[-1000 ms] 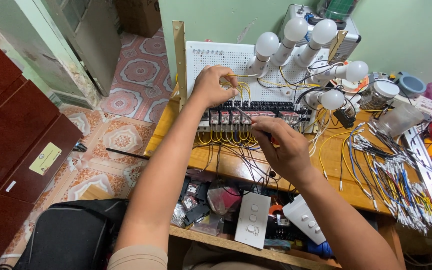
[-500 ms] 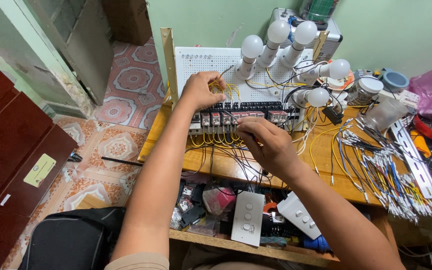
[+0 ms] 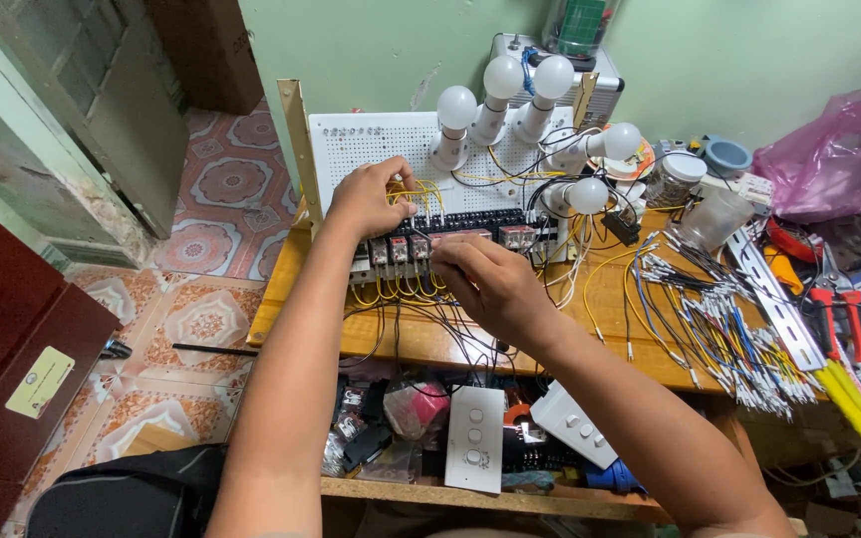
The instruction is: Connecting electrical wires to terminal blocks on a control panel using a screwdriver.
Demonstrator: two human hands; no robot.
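A white perforated panel point(image 3: 371, 149) stands tilted on a wooden bench point(image 3: 640, 334), carrying a row of relays point(image 3: 401, 249) and several white bulbs point(image 3: 502, 78). My left hand point(image 3: 371, 194) rests on the panel above the relays, fingers pinched on yellow wires point(image 3: 429, 191). My right hand point(image 3: 480, 279) sits just in front of the relay row, fingers curled over black and yellow wires point(image 3: 401, 294); what they grip is hidden.
Bundles of cut wires point(image 3: 719, 334) lie at the right beside a metal rail point(image 3: 764, 289) and red and yellow cutters point(image 3: 849, 359). A pink bag point(image 3: 829, 149) sits far right. White switch plates point(image 3: 475, 433) fill the lower shelf. A black bag point(image 3: 122, 498) lies on the floor.
Both hands stay at the relay row. My right hand has shifted left and closer to the relays; the left hand still holds the yellow wires.
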